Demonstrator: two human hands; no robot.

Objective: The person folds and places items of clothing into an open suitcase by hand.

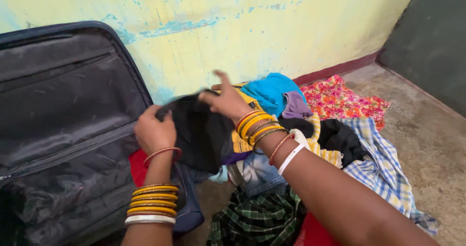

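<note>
Both hands [189, 117] grip a black garment [204, 134], stretched left-to-right above the suitcase [63, 119].

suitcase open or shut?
Open. The suitcase lid stands raised against the wall, its grey lining and zipped pocket showing. Both hands, left hand and right hand, hold a black garment beside it.

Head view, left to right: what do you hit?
Open suitcase → left hand → black garment → right hand → blue cloth → floral fabric → bare floor.
</note>
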